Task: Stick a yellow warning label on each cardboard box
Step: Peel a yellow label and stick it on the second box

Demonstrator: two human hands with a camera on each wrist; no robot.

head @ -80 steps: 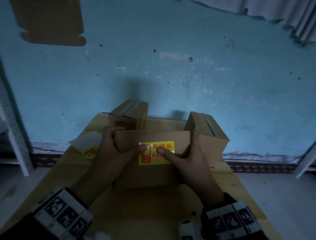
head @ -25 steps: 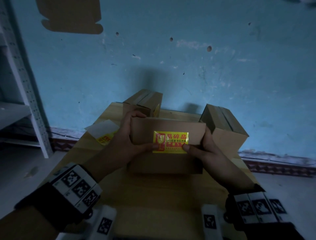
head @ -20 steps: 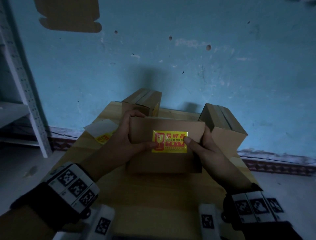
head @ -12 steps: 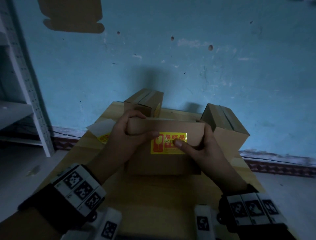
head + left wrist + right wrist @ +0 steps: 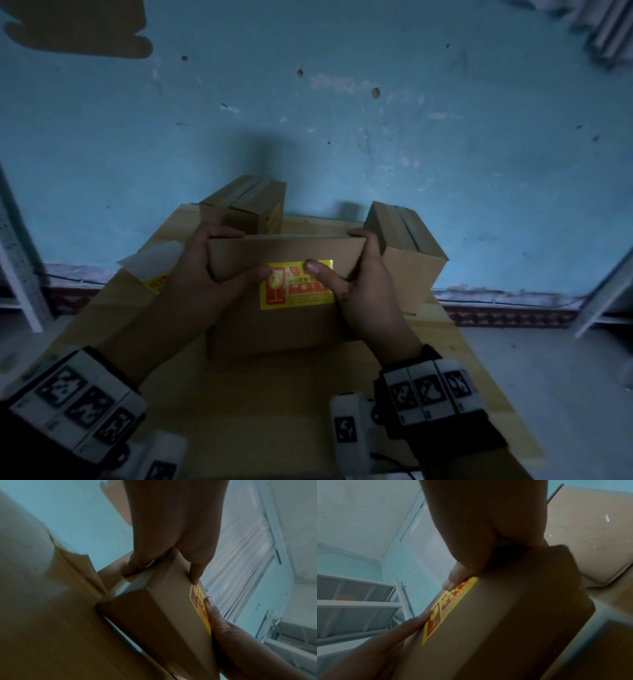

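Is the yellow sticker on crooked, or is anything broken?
Nothing stands out. The sticker lies flat and about level on the box, both thumbs pressing it. The other two boxes look whole, though the picture is dim.

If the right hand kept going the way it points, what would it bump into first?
Nothing new: the right hand already grips the front box, its thumb on the yellow label. Beyond seems to be the blue wall, though depth is unclear.

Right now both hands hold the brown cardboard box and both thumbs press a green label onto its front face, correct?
Nearly: the rectangular warning label is yellow with red print, not green, as the head view shows. Both hands do hold the brown cardboard box, thumbs on that label.
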